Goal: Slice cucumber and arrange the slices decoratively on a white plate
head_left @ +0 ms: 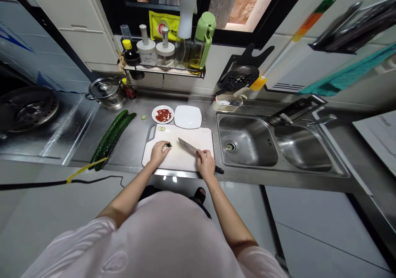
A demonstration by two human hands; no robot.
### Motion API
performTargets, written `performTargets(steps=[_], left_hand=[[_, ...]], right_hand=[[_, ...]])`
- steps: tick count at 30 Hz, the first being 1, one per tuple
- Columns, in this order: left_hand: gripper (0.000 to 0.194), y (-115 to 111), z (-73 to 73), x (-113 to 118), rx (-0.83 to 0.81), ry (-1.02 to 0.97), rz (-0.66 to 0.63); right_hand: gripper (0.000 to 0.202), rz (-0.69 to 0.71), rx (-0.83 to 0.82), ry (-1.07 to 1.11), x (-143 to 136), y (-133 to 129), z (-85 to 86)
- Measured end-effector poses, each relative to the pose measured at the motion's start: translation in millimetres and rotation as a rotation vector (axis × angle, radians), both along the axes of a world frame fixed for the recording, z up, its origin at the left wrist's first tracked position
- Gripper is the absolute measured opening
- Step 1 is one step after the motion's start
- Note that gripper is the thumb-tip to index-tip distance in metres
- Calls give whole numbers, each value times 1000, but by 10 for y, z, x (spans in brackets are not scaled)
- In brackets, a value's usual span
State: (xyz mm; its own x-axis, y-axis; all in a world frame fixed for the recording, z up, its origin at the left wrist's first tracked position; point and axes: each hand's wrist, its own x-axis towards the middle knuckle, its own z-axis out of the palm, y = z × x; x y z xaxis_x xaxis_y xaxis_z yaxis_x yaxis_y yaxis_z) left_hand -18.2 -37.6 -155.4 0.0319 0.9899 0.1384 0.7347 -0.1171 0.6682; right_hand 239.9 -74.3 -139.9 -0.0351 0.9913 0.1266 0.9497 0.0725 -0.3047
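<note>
My left hand [159, 153] rests on the left part of a white cutting board [181, 163], its fingers closed on a short dark-green cucumber piece [168, 144]. To its right, my right hand [206, 163] grips the black handle of a kitchen knife [187, 145]. The blade points up and left over the board, apart from the cucumber piece. A few pale cucumber slices [161, 128] lie at the board's top left corner. Behind the board are a plate [154, 113] of chopped red pieces, perhaps chili, and a white squarish plate [188, 117].
Whole cucumbers [113, 140] lie on the steel counter at left, with one slice [143, 117] nearby. A lidded pot [107, 93] stands behind them. The double sink [247, 162] is at right. Above, a rack [161, 72] carries bottles and jars.
</note>
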Motion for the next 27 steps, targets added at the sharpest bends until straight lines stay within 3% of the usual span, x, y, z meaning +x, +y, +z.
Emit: performTargets(steps=[8, 14, 27], left_hand=[[22, 80, -36, 27, -33, -8, 41], [17, 4, -24, 3, -47, -24, 76], [21, -181, -142, 36, 61, 95, 62]], right_hand=[[33, 18, -38, -28, -38, -10, -15], [32, -7, -95, 38, -47, -30, 0], [34, 106, -320, 54, -287, 25, 288]])
